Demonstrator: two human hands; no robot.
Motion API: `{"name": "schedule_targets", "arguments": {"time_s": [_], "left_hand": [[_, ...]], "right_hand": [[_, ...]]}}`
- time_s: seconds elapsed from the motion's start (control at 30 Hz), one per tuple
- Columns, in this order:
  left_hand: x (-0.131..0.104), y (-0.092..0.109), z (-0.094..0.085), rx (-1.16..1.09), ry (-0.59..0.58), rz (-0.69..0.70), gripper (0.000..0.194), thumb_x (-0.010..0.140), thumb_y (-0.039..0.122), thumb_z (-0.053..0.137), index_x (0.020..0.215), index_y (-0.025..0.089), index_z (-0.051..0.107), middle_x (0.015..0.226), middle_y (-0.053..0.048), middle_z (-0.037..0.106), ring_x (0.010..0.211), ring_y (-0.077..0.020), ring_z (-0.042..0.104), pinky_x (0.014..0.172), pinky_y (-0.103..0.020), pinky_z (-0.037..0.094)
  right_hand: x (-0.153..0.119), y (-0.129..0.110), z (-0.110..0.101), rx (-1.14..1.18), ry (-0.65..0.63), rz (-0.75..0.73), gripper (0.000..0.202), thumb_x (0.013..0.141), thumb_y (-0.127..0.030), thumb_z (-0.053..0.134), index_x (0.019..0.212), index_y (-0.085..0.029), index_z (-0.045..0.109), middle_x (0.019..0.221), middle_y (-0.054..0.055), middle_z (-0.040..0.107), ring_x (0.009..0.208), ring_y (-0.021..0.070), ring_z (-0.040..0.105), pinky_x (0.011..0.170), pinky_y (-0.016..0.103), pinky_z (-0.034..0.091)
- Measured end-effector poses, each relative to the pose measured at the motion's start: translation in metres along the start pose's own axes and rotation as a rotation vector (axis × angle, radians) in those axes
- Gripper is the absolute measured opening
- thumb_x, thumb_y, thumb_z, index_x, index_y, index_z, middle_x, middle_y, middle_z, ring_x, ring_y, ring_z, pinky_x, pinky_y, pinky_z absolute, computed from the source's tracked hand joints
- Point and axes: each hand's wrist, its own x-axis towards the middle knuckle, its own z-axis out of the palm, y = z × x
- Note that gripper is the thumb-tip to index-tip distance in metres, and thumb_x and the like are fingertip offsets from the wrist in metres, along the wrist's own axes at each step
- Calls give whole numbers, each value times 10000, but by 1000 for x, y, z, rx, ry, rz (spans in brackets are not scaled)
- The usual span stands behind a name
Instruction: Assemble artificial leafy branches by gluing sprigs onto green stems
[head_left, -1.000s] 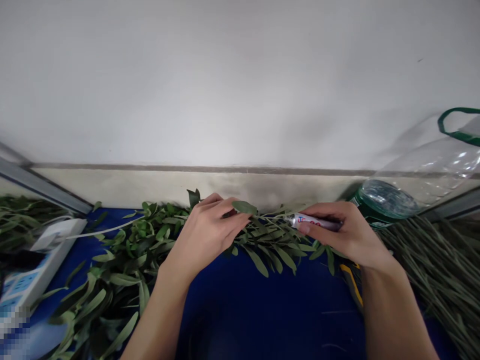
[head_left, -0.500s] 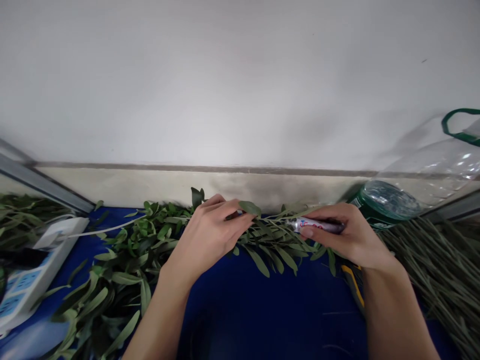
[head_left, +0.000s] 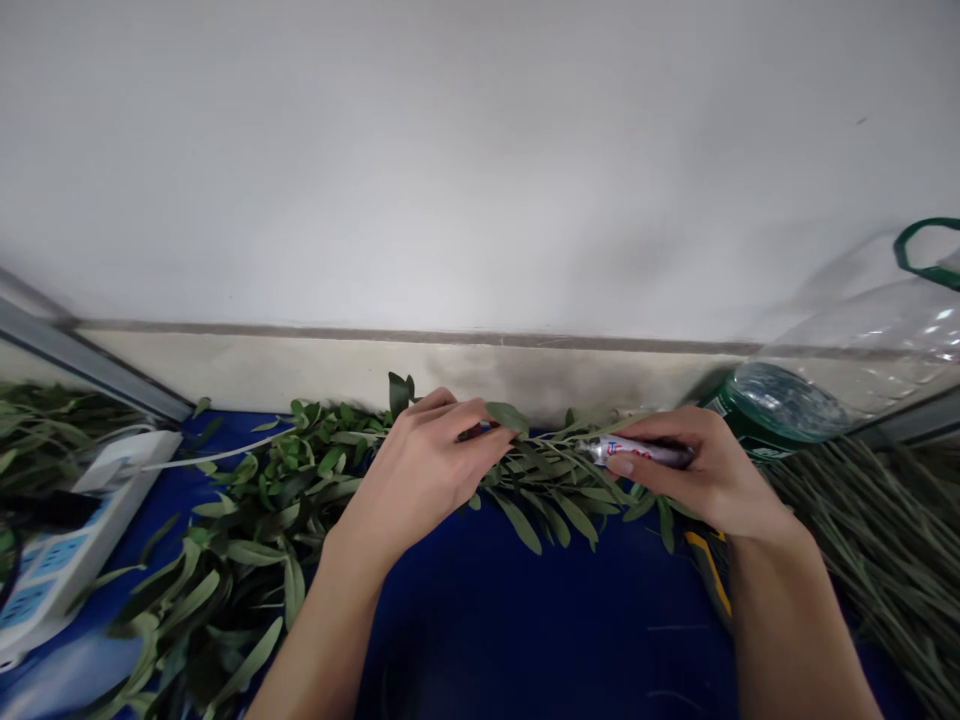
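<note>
In the middle of the head view, my left hand (head_left: 431, 465) is closed in a pinch on a leafy sprig (head_left: 508, 416), though its fingers hide most of the grip. My right hand (head_left: 701, 470) wraps thumb and fingers around a white and purplish glue tube (head_left: 637, 452) with red and blue lettering. The tube lies almost level, its nozzle end pointing left at the thin stems. Between and below both hands spreads a row of narrow green leaves (head_left: 555, 505) along the wall's foot. Whether the nozzle touches a stem I cannot tell.
Left stands a white power strip (head_left: 82, 530) with a cable, beside heaped leafy branches (head_left: 225, 590). A clear plastic bottle with a green label (head_left: 757, 425) leans at right, near bundled stems (head_left: 862, 530). A yellow-and-black tool (head_left: 709, 570) lies on the blue surface (head_left: 555, 640).
Both hands keep their grips and nearly the same places. The whole view has shifted very slightly, with things sitting a little further right.
</note>
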Motion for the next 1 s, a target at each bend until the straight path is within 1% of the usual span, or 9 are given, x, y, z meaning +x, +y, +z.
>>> {"name": "schedule_targets", "arguments": {"time_s": [0.17,0.3,0.47,0.6,0.8,1.0], "left_hand": [[1,0,0,-11,0,6,167,1025,158,570,967,184,724,979,-61,747,737,-184,674,747,-380,566],[1,0,0,-8,1,15,183,1030,165,561,988,179,740,958,-64,742,713,-182,659,729,-381,570],[1,0,0,-8,4,10,186,1027,171,566,995,176,749,906,-60,723,679,-179,623,695,-375,571],[2,0,0,-9,5,9,184,1029,179,567,996,171,748,898,-62,718,683,-174,618,698,-370,574],[2,0,0,-9,14,18,194,1038,180,554,991,179,742,907,-54,723,677,-158,630,712,-357,575],[1,0,0,-35,8,14,174,1021,166,579,981,168,748,923,-65,726,741,-199,672,724,-389,588]], "right_hand": [[0,3,0,17,17,2,216,864,-434,783,808,-229,822,700,24,726,582,141,617,474,226,437],[0,6,0,66,6,8,190,846,-423,805,828,-235,831,698,23,729,560,129,605,456,214,428],[0,8,0,138,3,23,150,839,-388,818,831,-239,832,707,23,740,589,140,645,493,214,483],[0,9,0,145,-2,20,168,844,-393,814,838,-226,831,711,35,741,603,154,662,501,226,502],[1,9,0,113,13,27,198,833,-411,820,824,-213,832,695,32,727,579,148,637,481,223,479],[1,8,0,124,-4,15,192,835,-391,817,817,-201,835,684,40,726,552,132,605,464,214,444]]}}
